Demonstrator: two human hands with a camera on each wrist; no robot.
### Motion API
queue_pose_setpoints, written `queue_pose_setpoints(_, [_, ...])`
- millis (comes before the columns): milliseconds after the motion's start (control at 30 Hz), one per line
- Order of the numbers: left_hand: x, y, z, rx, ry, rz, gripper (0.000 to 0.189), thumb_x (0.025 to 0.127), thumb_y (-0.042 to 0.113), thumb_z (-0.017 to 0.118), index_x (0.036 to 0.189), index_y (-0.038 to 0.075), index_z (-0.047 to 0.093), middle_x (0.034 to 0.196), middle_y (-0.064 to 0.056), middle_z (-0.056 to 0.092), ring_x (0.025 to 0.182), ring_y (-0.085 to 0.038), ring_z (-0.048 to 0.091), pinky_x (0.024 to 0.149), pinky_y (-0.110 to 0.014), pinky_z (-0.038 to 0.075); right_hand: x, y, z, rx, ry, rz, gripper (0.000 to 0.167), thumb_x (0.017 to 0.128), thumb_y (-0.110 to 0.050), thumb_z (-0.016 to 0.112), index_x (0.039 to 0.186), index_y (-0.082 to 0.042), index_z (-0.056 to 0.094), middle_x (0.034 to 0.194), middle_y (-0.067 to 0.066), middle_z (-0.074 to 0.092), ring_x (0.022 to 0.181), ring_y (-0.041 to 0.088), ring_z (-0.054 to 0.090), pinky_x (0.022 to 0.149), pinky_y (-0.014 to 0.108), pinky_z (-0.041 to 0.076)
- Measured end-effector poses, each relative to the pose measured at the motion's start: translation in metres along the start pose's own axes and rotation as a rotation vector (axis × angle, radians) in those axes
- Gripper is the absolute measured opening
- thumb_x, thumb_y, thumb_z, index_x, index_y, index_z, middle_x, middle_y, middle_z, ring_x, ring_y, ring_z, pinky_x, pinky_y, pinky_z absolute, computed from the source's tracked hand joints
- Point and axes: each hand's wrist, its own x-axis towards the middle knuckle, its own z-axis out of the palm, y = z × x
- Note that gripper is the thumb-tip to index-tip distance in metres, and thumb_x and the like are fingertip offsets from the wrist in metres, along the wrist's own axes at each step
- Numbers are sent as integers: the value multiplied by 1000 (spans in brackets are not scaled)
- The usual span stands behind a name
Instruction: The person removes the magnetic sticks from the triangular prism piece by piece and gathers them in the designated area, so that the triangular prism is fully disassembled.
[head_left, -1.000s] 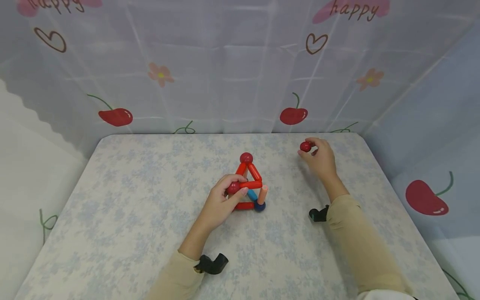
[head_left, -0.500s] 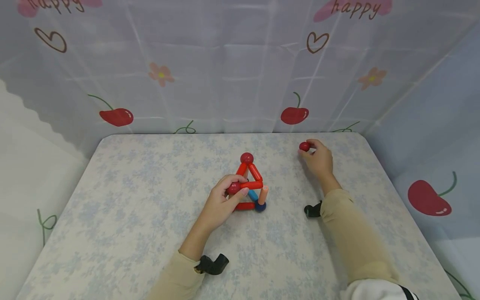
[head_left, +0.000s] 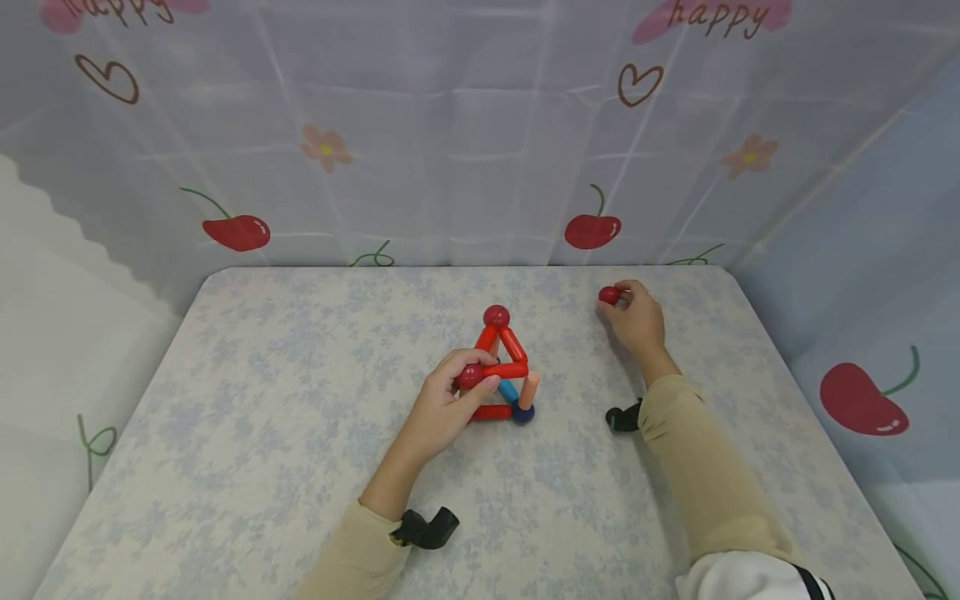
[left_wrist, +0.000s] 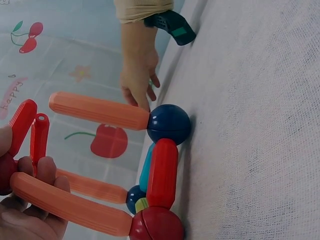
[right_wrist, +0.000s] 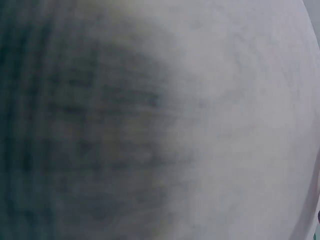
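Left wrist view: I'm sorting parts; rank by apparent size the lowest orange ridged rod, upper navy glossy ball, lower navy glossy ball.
Lowest orange rod
Upper navy ball
Lower navy ball; distance may shrink it

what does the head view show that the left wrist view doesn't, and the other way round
Only the head view shows the small red ball pinched in the right hand and the far red ball of the structure.
Only the left wrist view shows the lower red ball and a yellow-green piece beside it.
Both show the two hands, and the peach stick joined to a navy ball.
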Motion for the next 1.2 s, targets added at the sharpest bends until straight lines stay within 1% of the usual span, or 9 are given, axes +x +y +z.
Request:
queue_pose_setpoints(100, [0, 1, 0, 1, 1, 4, 24, 97, 27, 65, 119, 19, 62, 124, 0, 60, 113, -19, 57, 93, -32, 52, 1, 2, 1, -8, -25, 2, 56, 96, -31, 67, 140, -6, 45, 146, 20, 52, 134, 36, 48, 109, 52, 40])
queue_pose_setpoints(167, [0, 1, 0, 3, 2, 8, 24, 97, 28, 65, 119, 19, 62, 124, 0, 60, 112, -19, 57, 92, -32, 52, 2, 4, 2, -18, -33, 1, 55, 96, -32, 66, 140, -5, 46, 145, 20, 52, 136, 37, 47, 110, 52, 38])
queue_pose_setpoints(367, [1, 0, 0, 7, 0, 15, 28, 97, 29, 64, 121, 15, 62, 124, 0, 60, 111, -19, 57, 89, -32, 53, 2, 7, 4, -69, -8, -8, 54, 95, -32, 67, 137, -4, 48, 138, 20, 56, 127, 38, 50, 106, 53, 39])
queue_pose_setpoints(533, [1, 0, 0, 3, 0, 2, 29, 97, 30, 65, 122, 15, 61, 124, 2, 59, 114, -17, 56, 93, -35, 52, 0, 7, 5, -64, 8, -8, 55, 94, -31, 68, 138, -3, 49, 135, 20, 57, 121, 36, 51, 103, 52, 40])
queue_pose_setpoints(733, [0, -1, 0, 0, -4, -9, 33, 97, 30, 64, 125, 12, 60, 126, 3, 59, 116, -17, 55, 97, -38, 51, 1, 7, 4, -56, 1, 7, 58, 93, -31, 70, 140, -5, 49, 135, 19, 57, 124, 37, 51, 106, 52, 39])
queue_pose_setpoints(933, [1, 0, 0, -15, -6, -1, 31, 98, 29, 64, 123, 11, 61, 125, 2, 59, 118, -18, 55, 99, -40, 50, -1, 6, 1, -42, -34, 0, 61, 93, -31, 70, 142, -4, 47, 138, 19, 55, 125, 36, 49, 105, 53, 40])
queue_pose_setpoints(1033, [1, 0, 0, -22, -9, 5, 28, 98, 27, 64, 122, 12, 61, 125, 2, 59, 119, -18, 55, 101, -42, 48, -4, 2, -3, -35, -43, -14, 62, 94, -30, 69, 144, -5, 45, 143, 19, 51, 130, 37, 47, 107, 54, 40])
queue_pose_setpoints(1100, [1, 0, -1, -20, -11, 6, 28, 97, 26, 65, 122, 12, 61, 125, 2, 59, 119, -18, 55, 101, -43, 48, -6, 0, -5, -27, -34, -20, 62, 94, -29, 69, 145, -5, 44, 146, 19, 49, 134, 38, 44, 109, 55, 39])
queue_pose_setpoints(1200, [1, 0, -1, -13, -16, 5, 30, 97, 26, 65, 123, 10, 61, 125, 3, 59, 118, -18, 55, 99, -43, 48, -7, -4, -8, -20, 6, -43, 62, 93, -30, 69, 146, -6, 45, 147, 18, 47, 137, 38, 39, 110, 56, 37])
